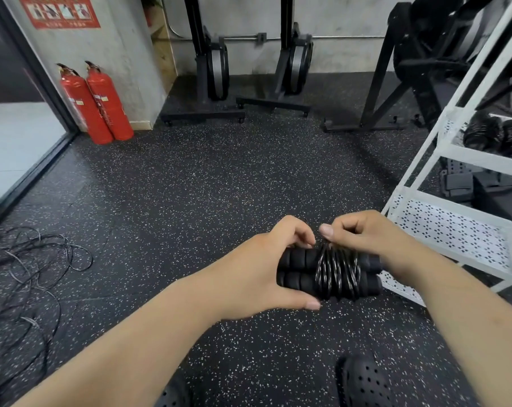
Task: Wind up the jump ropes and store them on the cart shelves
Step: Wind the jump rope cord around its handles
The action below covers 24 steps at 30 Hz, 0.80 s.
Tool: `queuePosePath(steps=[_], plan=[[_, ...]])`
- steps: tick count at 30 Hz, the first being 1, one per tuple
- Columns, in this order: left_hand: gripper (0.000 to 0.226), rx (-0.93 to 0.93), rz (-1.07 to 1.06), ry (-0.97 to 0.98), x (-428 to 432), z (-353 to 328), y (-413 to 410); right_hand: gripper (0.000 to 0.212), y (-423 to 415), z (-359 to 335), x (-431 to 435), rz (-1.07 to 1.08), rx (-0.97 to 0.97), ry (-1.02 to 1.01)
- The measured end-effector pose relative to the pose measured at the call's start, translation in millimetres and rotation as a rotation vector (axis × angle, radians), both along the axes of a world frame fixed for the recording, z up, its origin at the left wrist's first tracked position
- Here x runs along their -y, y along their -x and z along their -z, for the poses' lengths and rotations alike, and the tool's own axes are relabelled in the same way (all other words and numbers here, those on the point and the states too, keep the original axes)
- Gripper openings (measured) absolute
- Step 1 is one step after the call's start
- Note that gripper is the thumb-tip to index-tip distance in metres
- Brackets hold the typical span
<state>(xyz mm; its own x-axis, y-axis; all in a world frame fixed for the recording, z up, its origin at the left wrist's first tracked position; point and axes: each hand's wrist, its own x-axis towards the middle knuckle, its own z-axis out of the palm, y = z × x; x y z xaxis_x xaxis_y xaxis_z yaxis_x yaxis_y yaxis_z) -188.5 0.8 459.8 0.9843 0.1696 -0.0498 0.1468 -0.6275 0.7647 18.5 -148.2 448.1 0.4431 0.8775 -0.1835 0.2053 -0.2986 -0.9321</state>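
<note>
Speckled gym floor [190,186], cart [454,201] at right. At centre, left hand [266,268] grips rope [334,271] by paired handles; right hand [363,233] pinches cord atop coils. Winding looks nearly done, probably tucking end. Next: place on shelf. More loose ropes [28,259] left.

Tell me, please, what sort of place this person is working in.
Most likely a gym. The speckled rubber floor, what look like two rowing machines stood upright by the wall, and the jump rope held in the left hand and right hand beside a white cart all point to it.
</note>
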Motion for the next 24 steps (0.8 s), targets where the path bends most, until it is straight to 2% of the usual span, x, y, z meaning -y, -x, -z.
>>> queuePosePath(steps=[5, 9, 10, 12, 14, 16, 18, 20, 21, 22, 24], plan=[[0.066, 0.013, -0.009, 0.105, 1, -3, 2, 0.068, 12, 16, -11, 0.078, -0.171, 0.028], [0.068, 0.036, -0.017, 0.148, -5, -1, 0, 0.040, 26, 24, -13, 0.160, -0.208, -0.026], [0.069, 0.034, -0.020, 0.149, -7, 0, 0, 0.046, 27, 26, -14, 0.178, -0.207, -0.038], [0.074, 0.019, -0.003, 0.119, -9, 2, 0, 0.077, 26, 27, -17, 0.199, -0.204, -0.077], [0.079, -0.004, 0.025, 0.085, -9, 2, -1, 0.082, 25, 22, -18, 0.223, -0.130, -0.117], [0.081, -0.006, 0.036, 0.066, -9, 2, 0, 0.076, 23, 19, -17, 0.218, -0.104, -0.123], [0.080, 0.014, 0.025, 0.066, -10, 3, 1, 0.065, 23, 19, -17, 0.209, -0.209, -0.074], [0.074, 0.050, -0.016, 0.085, -12, 6, 1, 0.038, 24, 23, -17, 0.218, -0.242, 0.045], [0.071, 0.065, -0.047, 0.085, -14, 8, 1, 0.026, 22, 27, -17, 0.209, -0.174, 0.108], [0.069, 0.076, -0.083, 0.080, -15, 10, 0, 0.023, 22, 31, -17, 0.208, -0.098, 0.169], [0.064, 0.097, -0.163, 0.081, -18, 14, -2, 0.032, 27, 37, -19, 0.225, -0.015, 0.242]])
